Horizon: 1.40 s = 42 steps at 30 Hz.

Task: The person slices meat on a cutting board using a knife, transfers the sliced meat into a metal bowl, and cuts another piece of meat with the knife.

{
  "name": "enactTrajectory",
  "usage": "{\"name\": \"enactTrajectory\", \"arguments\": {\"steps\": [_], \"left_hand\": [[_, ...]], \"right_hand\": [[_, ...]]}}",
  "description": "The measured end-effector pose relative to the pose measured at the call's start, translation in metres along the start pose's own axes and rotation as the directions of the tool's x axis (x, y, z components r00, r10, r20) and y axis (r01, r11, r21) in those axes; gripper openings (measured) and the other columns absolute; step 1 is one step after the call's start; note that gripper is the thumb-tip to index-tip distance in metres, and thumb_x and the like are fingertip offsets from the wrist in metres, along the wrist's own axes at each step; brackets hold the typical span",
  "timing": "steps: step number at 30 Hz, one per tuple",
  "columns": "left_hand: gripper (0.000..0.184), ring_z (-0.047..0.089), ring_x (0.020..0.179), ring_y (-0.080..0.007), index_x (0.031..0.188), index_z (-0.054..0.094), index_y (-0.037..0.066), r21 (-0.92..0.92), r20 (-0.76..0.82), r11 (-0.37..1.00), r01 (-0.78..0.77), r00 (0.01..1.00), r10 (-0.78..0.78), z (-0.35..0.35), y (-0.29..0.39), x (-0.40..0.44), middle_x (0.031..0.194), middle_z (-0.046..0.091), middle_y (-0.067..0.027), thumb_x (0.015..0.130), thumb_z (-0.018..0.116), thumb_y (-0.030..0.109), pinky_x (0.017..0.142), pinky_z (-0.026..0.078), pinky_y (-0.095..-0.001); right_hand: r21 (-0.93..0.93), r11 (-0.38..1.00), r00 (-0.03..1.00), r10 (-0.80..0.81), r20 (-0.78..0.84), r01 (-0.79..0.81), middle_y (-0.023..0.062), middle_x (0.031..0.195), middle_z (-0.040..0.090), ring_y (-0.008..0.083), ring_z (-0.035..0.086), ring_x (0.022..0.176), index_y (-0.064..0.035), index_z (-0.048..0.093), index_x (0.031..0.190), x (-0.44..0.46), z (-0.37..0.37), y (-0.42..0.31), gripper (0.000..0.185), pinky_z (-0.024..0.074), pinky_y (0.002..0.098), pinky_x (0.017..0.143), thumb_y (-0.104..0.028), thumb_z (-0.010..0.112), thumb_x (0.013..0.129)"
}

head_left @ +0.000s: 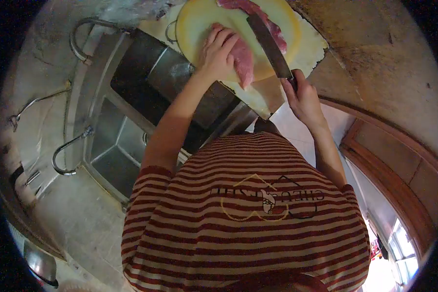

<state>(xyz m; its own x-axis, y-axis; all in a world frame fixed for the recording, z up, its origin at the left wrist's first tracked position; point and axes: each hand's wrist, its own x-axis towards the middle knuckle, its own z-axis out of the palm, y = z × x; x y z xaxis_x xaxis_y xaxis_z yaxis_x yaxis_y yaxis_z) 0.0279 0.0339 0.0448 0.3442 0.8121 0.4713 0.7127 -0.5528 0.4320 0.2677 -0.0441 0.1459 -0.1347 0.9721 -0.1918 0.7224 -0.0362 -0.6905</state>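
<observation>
A round, yellowish cutting board (192,24) lies at the top centre. On it my left hand (217,52) rests on a piece of pink meat (242,56), the fingers spread over its left side. My right hand (302,97) is wrapped round the dark handle of a cleaver (269,45), whose long blade points up and left over the board. Beneath and beside the blade lies a second, longer strip of meat (276,36), partly hidden by the blade.
To the left are a dark sink basin (136,63) and a steel basin (113,141), with curved faucets (58,158) beside them. A pale sheet (314,41) lies under the board. A metal bowl (40,263) stands at the lower left.
</observation>
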Motion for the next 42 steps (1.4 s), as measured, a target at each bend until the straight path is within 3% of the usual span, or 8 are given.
{"name": "enactTrajectory", "arguments": {"steps": [3, 9, 14, 17, 22, 25, 30, 42], "left_hand": [[0.048, 0.04, 0.114, -0.0372, 0.113, 0.054, 0.006, -0.015, 0.049, 1.0, -0.003, 0.999, 0.004, 0.01, -0.001, 0.013, 0.121, 0.048, -0.0127, 0.066, 0.057, 0.004, 0.099, 0.033, -0.0474], [0.042, 0.044, 0.113, -0.0341, 0.108, 0.057, 0.005, -0.008, -0.123, 1.0, -0.008, 0.992, 0.007, 0.008, 0.0, -0.008, 0.118, 0.05, -0.0141, 0.066, 0.058, 0.005, 0.097, 0.034, -0.0468], [0.037, 0.048, 0.11, -0.0328, 0.103, 0.057, 0.004, -0.082, -0.049, 0.996, 0.042, 0.998, -0.046, 0.011, 0.002, -0.012, 0.12, 0.051, -0.0135, 0.066, 0.061, 0.007, 0.096, 0.034, -0.0479], [0.035, 0.049, 0.099, -0.0361, 0.101, 0.058, 0.004, -0.01, -0.031, 0.999, 0.044, 0.999, -0.045, 0.011, 0.004, -0.01, 0.118, 0.051, -0.0116, 0.065, 0.06, 0.006, 0.087, 0.041, -0.0436], [0.038, 0.049, 0.1, -0.0353, 0.102, 0.056, 0.003, -0.003, -0.016, 1.0, 0.022, 1.0, -0.023, 0.011, 0.001, -0.011, 0.114, 0.051, -0.0121, 0.065, 0.06, 0.008, 0.088, 0.041, -0.0446], [0.041, 0.049, 0.101, -0.0354, 0.104, 0.056, 0.003, 0.004, 0.021, 0.998, 0.062, 0.998, -0.062, 0.009, 0.005, -0.009, 0.113, 0.052, -0.0132, 0.064, 0.06, 0.009, 0.09, 0.04, -0.0453], [0.039, 0.05, 0.099, -0.033, 0.102, 0.056, 0.003, 0.047, 0.032, 0.994, 0.102, 0.994, -0.103, 0.01, 0.007, -0.007, 0.11, 0.052, -0.0135, 0.063, 0.059, 0.007, 0.089, 0.04, -0.0443], [0.035, 0.048, 0.1, -0.0387, 0.095, 0.054, 0.002, -0.014, -0.034, 0.995, 0.095, 0.995, -0.096, 0.011, -0.001, -0.011, 0.106, 0.051, -0.0173, 0.061, 0.058, 0.008, 0.084, 0.041, -0.0477]], "right_hand": [[-0.013, 0.999, 0.999, 0.031, -0.016, -0.031, 0.0224, 0.064, 0.058, 0.042, 0.059, 0.062, -0.002, 0.046, 0.095, -0.001, 0.0, -0.004, 0.024, 0.0454, 0.0468, 0.053, -0.023, 0.056, 0.088], [0.093, 0.994, 0.996, 0.053, 0.071, -0.059, 0.0231, 0.067, 0.059, 0.0417, 0.06, 0.064, -0.0016, 0.046, 0.096, -0.007, 0.007, -0.004, 0.024, 0.0464, 0.0472, 0.056, -0.023, 0.055, 0.088], [0.074, 0.997, 0.992, 0.011, 0.128, -0.021, 0.0246, 0.069, 0.059, 0.042, 0.06, 0.067, -0.0003, 0.046, 0.095, 0.001, 0.014, -0.004, 0.024, 0.0468, 0.0466, 0.057, -0.022, 0.053, 0.089], [0.077, 0.997, 0.989, 0.006, 0.148, -0.018, 0.0253, 0.069, 0.059, 0.0425, 0.06, 0.068, -0.0001, 0.045, 0.096, 0.006, 0.015, -0.005, 0.024, 0.0466, 0.0471, 0.058, -0.022, 0.052, 0.089], [0.107, 0.994, 0.982, -0.011, 0.187, -0.009, 0.0262, 0.068, 0.059, 0.0436, 0.06, 0.068, 0.0, 0.044, 0.096, 0.012, 0.017, 0.001, 0.023, 0.0463, 0.049, 0.058, -0.021, 0.052, 0.089], [0.017, 0.999, 0.988, -0.035, 0.152, 0.032, 0.0229, 0.063, 0.056, 0.039, 0.059, 0.062, 0.0013, 0.044, 0.098, 0.012, 0.025, 0.001, 0.021, 0.0449, 0.0447, 0.056, -0.015, 0.053, 0.088], [-0.115, 0.988, 0.982, -0.078, 0.169, 0.099, 0.0252, 0.059, 0.055, 0.0432, 0.057, 0.058, 0.0, 0.042, 0.092, 0.015, 0.031, -0.005, 0.022, 0.0446, 0.0511, 0.051, -0.017, 0.054, 0.087], [-0.116, 0.985, 0.97, -0.102, 0.221, 0.13, 0.0242, 0.058, 0.056, 0.0425, 0.058, 0.058, -0.0004, 0.042, 0.092, 0.02, 0.02, -0.014, 0.023, 0.0453, 0.0503, 0.051, -0.019, 0.054, 0.087]]}}
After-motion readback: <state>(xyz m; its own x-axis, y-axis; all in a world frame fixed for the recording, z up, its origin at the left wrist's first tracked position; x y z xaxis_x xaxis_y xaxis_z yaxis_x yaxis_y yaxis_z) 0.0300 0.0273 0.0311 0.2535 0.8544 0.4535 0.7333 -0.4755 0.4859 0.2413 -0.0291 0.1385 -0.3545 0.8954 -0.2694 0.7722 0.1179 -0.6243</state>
